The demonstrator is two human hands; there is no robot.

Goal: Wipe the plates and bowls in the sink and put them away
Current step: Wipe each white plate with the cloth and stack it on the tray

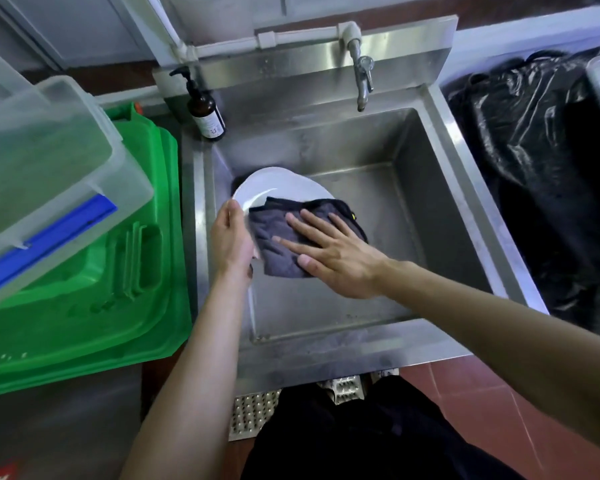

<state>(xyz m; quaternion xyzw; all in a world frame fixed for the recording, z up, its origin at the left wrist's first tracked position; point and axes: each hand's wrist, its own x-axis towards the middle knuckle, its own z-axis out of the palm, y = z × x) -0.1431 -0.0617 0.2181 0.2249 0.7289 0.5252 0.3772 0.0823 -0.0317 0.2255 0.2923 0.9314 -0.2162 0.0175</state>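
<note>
Over the sink (447,188), near its left wall, a plate (278,185) is tilted up, the left hand (231,233) gripping its rim to steady it. The right hand (329,251), fingers straight and spread, presses a cloth (274,230) flat on the plate's face, likely for wiping. No bowls show.

A single wide-angle head camera looked steeply down from the person's own standpoint, close above the steel sink (430,202). It faced forward toward the tap (363,77), with both forearms reaching in from the bottom edge.
</note>
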